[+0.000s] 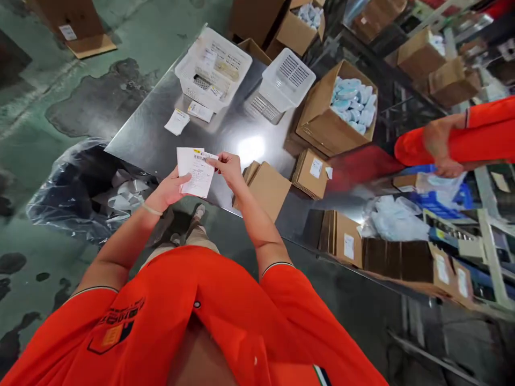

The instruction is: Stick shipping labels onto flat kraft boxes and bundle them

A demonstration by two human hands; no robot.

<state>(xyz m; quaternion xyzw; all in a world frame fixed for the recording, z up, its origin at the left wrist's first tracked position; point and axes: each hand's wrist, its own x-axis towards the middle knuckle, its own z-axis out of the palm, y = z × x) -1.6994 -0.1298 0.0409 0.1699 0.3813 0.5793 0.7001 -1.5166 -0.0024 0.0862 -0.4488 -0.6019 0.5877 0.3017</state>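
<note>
White printed labels (197, 174) with a barcode and a yellow mark are held over the near edge of the steel table (140, 128). My left hand (173, 187) grips their left side, thumb on top. At their upper right corner, my right hand (227, 167) pinches the top sheet between thumb and fingers. Beyond them on the table lie a small stack of labels (177, 122) and another white stack (200, 111), beside a white basket (237, 59) with papers inside.
A second white basket (289, 78) and a carton of bluish packs (338, 118) stand farther right. Flattened cartons (267, 190) lie near my right forearm. A lined bin (60, 187) is at left. Another person's hand (448, 166) shows at right.
</note>
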